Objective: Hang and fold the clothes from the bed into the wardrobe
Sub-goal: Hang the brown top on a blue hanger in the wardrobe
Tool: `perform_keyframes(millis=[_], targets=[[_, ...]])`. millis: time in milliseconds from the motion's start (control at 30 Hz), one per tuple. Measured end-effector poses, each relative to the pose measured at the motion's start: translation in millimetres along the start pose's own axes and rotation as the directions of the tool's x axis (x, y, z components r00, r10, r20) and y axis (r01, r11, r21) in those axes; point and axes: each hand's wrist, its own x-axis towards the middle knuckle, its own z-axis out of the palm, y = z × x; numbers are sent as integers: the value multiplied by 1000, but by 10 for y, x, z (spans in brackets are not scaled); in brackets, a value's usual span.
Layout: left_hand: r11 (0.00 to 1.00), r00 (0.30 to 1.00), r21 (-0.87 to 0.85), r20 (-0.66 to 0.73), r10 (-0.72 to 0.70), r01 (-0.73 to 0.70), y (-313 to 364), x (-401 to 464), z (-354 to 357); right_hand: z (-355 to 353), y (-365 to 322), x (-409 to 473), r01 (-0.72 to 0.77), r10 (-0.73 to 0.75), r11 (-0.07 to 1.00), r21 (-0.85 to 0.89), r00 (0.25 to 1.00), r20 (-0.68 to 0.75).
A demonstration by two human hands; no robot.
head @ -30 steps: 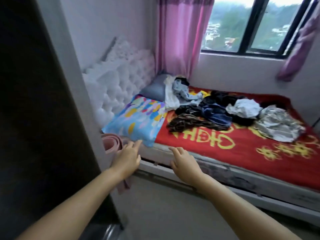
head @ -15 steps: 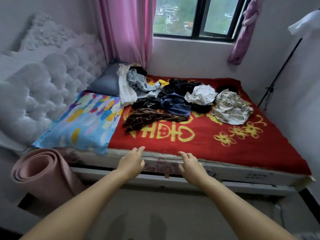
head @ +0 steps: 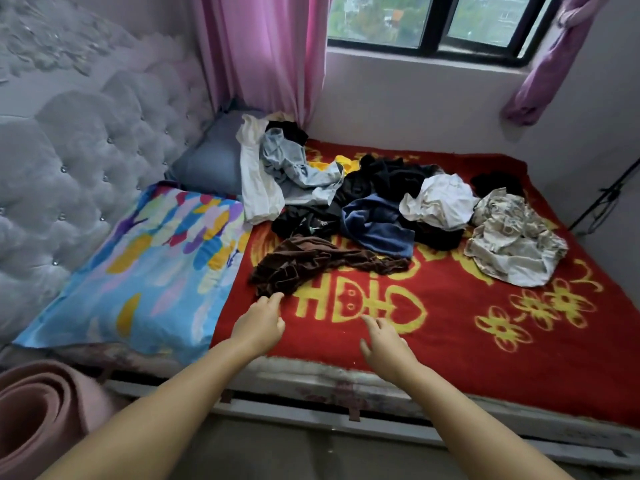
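Two empty hands reach over the bed (head: pixel 450 341): left hand (head: pixel 258 327), fingers loose, touches a brown garment (head: pixel 311 265) at the clothes pile's near edge; right hand (head: pixel 386 344) hovers relaxed.

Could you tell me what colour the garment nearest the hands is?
Dark brown garment, clearest in the head view.

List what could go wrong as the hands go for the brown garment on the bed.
The brown garment runs under the navy garment, so pulling it could drag the pile along. It is crumpled, so the left hand may catch only a loose fold. The right hand is not on any cloth yet.
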Motion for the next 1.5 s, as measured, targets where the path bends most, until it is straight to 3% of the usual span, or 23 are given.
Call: perform_keyframes(millis=[400,600,733,867,1033,1200,1333,1500], targets=[[967,973,-129,92,-210,221,-390,1688,373,-98,27,2316,10,-22,997,71,986,167],[945,942,-97,155,-296,313,-590,2764,798,33,76,3706,70,-62,997,-22,963,264],[940,929,-3,153,-338,342,-813,3271,1190,300,18,4404,128,-118,991,-28,965,235],[917,901,119,179,-396,380,-1005,3703,1503,651,56,4923,202,-167,963,-177,967,194],[893,853,167,267,-448,417,-1183,3987,1842,1064,267,5257,276,-169,900,-337,934,314],[885,891,299,176,-418,357,-1252,3953,2012,1178,279,5262,276,-186,913,-301,937,294],[908,870,157,265,-417,387,-1240,3748,1956,1106,240,5035,284,-199,940,-188,905,375],[901,895,-83,187,-405,425,-1221,3455,1458,601,101,4724,262,-221,960,-99,926,306]])
